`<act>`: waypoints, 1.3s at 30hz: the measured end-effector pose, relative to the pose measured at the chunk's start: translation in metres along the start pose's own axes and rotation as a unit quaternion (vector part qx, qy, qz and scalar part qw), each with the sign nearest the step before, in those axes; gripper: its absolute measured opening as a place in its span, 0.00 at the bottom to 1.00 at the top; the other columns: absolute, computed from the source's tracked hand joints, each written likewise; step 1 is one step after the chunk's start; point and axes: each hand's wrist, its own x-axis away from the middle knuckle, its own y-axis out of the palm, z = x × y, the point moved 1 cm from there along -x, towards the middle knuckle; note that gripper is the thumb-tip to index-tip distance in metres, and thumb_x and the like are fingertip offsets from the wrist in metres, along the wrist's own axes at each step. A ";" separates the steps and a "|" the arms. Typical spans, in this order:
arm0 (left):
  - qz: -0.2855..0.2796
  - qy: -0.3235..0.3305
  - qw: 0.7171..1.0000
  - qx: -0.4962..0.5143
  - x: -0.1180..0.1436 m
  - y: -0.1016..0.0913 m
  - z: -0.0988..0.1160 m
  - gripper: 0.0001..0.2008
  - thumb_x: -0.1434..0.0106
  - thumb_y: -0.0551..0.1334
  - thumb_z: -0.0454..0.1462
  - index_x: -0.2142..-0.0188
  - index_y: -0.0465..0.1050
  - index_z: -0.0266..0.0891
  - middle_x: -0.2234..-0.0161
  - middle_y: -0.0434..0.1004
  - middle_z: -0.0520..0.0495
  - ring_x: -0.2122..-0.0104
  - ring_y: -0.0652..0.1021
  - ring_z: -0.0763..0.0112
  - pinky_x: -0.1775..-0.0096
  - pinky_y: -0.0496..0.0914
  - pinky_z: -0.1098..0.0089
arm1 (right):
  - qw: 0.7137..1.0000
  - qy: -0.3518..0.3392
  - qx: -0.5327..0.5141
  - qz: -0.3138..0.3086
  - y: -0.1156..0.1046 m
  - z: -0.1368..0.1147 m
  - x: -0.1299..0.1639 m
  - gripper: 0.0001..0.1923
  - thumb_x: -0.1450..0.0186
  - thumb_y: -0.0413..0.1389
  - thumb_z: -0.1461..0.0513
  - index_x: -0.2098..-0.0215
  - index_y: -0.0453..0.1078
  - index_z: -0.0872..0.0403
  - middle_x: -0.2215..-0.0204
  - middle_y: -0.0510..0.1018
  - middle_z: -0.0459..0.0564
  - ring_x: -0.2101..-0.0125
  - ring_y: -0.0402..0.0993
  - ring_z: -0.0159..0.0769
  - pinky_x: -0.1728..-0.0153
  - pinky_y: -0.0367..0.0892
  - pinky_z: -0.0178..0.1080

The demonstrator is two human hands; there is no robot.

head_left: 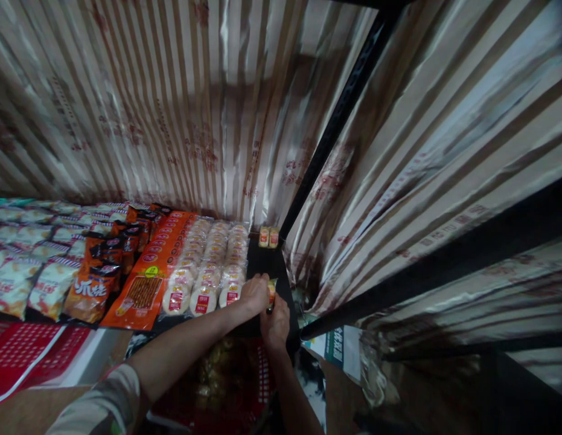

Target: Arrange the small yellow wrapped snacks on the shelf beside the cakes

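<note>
Above the right end of a black shelf (261, 260), both hands meet at a small yellow-and-red snack packet (272, 292). My left hand (255, 295) comes in from the left with its fingers closed on the packet's upper left side. Lower down, my right hand (276, 324) grips it from below and the right. Fingers cover much of the packet. Two similar small packs (268, 237) stand side by side at the shelf's back corner. Just left of my hands are rows of round white cakes (203, 300) in clear wrappers with red labels.
Orange snack bags (134, 302), dark-orange bags (88, 296) and white bags (52, 287) line the shelf leftward. A black post (337, 124) rises at its back right corner before striped sheeting (172, 103). Below are a red basket (29, 356) and a dark red crate (264, 377) holding wrapped items.
</note>
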 end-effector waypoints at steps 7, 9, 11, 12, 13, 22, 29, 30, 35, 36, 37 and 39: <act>0.003 -0.009 1.000 -0.018 -0.007 -0.007 0.000 0.16 0.39 0.51 0.32 0.51 0.64 0.36 0.56 0.74 0.39 0.57 0.77 0.61 0.59 0.70 0.67 | 0.999 0.022 0.029 -0.027 -0.003 -0.006 -0.010 0.21 0.41 0.49 0.62 0.51 0.66 0.64 0.60 0.72 0.62 0.58 0.66 0.48 0.54 0.62 0.44; 0.006 -0.006 1.000 -0.020 -0.009 -0.008 -0.001 0.15 0.40 0.51 0.32 0.53 0.65 0.36 0.57 0.75 0.39 0.57 0.77 0.60 0.60 0.70 0.66 | 0.999 0.025 0.031 -0.030 -0.004 -0.009 -0.013 0.21 0.41 0.49 0.62 0.52 0.66 0.64 0.61 0.72 0.61 0.58 0.67 0.48 0.55 0.63 0.44; 0.011 -0.001 1.000 -0.019 -0.010 -0.008 -0.001 0.14 0.40 0.51 0.32 0.55 0.66 0.36 0.58 0.75 0.39 0.58 0.77 0.60 0.61 0.70 0.67 | 0.999 0.027 0.032 -0.032 -0.004 -0.011 -0.016 0.20 0.41 0.49 0.62 0.52 0.66 0.64 0.61 0.72 0.61 0.58 0.67 0.47 0.55 0.63 0.43; 0.016 0.002 1.000 -0.016 -0.011 -0.009 -0.001 0.14 0.40 0.51 0.32 0.56 0.67 0.36 0.58 0.75 0.39 0.58 0.77 0.60 0.61 0.70 0.67 | 0.999 0.027 0.032 -0.033 -0.004 -0.011 -0.017 0.21 0.41 0.49 0.63 0.51 0.66 0.65 0.61 0.72 0.61 0.58 0.67 0.47 0.55 0.63 0.43; 0.019 0.002 1.000 -0.013 -0.011 -0.009 -0.001 0.14 0.40 0.50 0.32 0.56 0.67 0.36 0.58 0.75 0.39 0.59 0.77 0.60 0.61 0.70 0.68 | 0.998 0.026 0.033 -0.036 -0.003 -0.012 -0.018 0.21 0.41 0.50 0.63 0.51 0.66 0.65 0.61 0.72 0.61 0.58 0.67 0.47 0.55 0.62 0.43; 0.027 -0.010 1.000 0.004 -0.022 -0.011 -0.006 0.14 0.40 0.52 0.32 0.55 0.68 0.36 0.54 0.70 0.40 0.61 0.76 0.66 0.62 0.69 0.72 | 0.998 0.022 0.038 -0.038 0.004 -0.014 -0.029 0.22 0.41 0.49 0.63 0.51 0.65 0.66 0.61 0.72 0.62 0.58 0.67 0.47 0.54 0.63 0.43; 0.055 -0.003 0.998 0.016 -0.035 -0.011 -0.013 0.14 0.40 0.50 0.28 0.57 0.69 0.35 0.59 0.72 0.41 0.62 0.76 0.68 0.59 0.68 0.72 | 0.999 0.010 0.037 -0.037 0.008 -0.018 -0.040 0.20 0.40 0.49 0.62 0.52 0.66 0.64 0.61 0.72 0.61 0.58 0.66 0.47 0.54 0.63 0.43; 0.059 -0.003 0.998 0.015 -0.036 -0.012 -0.014 0.14 0.40 0.50 0.28 0.58 0.69 0.35 0.59 0.72 0.41 0.61 0.76 0.68 0.59 0.68 0.72 | 0.999 0.010 0.037 -0.038 0.009 -0.019 -0.041 0.20 0.40 0.49 0.62 0.52 0.66 0.64 0.61 0.72 0.61 0.58 0.66 0.47 0.54 0.62 0.43; 0.062 -0.015 0.997 0.034 -0.044 -0.014 -0.018 0.13 0.40 0.51 0.28 0.57 0.69 0.34 0.59 0.74 0.40 0.60 0.76 0.67 0.59 0.68 0.72 | 0.998 0.026 0.040 -0.042 0.015 -0.021 -0.050 0.21 0.40 0.49 0.63 0.50 0.65 0.64 0.60 0.71 0.60 0.58 0.66 0.47 0.54 0.62 0.42; 0.066 -0.019 0.997 0.044 -0.046 -0.015 -0.018 0.15 0.40 0.51 0.28 0.55 0.68 0.34 0.59 0.74 0.40 0.60 0.76 0.67 0.58 0.68 0.72 | 0.998 0.028 0.041 -0.043 0.016 -0.022 -0.052 0.21 0.40 0.49 0.63 0.49 0.65 0.64 0.60 0.71 0.60 0.58 0.66 0.47 0.53 0.62 0.42; 0.070 -0.022 0.996 0.053 -0.048 -0.015 -0.019 0.16 0.40 0.51 0.28 0.53 0.66 0.34 0.59 0.74 0.40 0.59 0.76 0.67 0.58 0.68 0.73 | 0.998 0.030 0.041 -0.045 0.017 -0.022 -0.054 0.22 0.40 0.50 0.63 0.49 0.64 0.64 0.60 0.71 0.61 0.57 0.66 0.47 0.53 0.61 0.42; 0.076 -0.027 0.994 0.068 -0.052 -0.016 -0.020 0.18 0.40 0.51 0.27 0.50 0.64 0.33 0.59 0.75 0.40 0.59 0.76 0.68 0.57 0.67 0.73 | 0.997 0.034 0.042 -0.047 0.019 -0.023 -0.059 0.23 0.41 0.50 0.63 0.48 0.64 0.64 0.60 0.71 0.61 0.57 0.66 0.48 0.53 0.61 0.42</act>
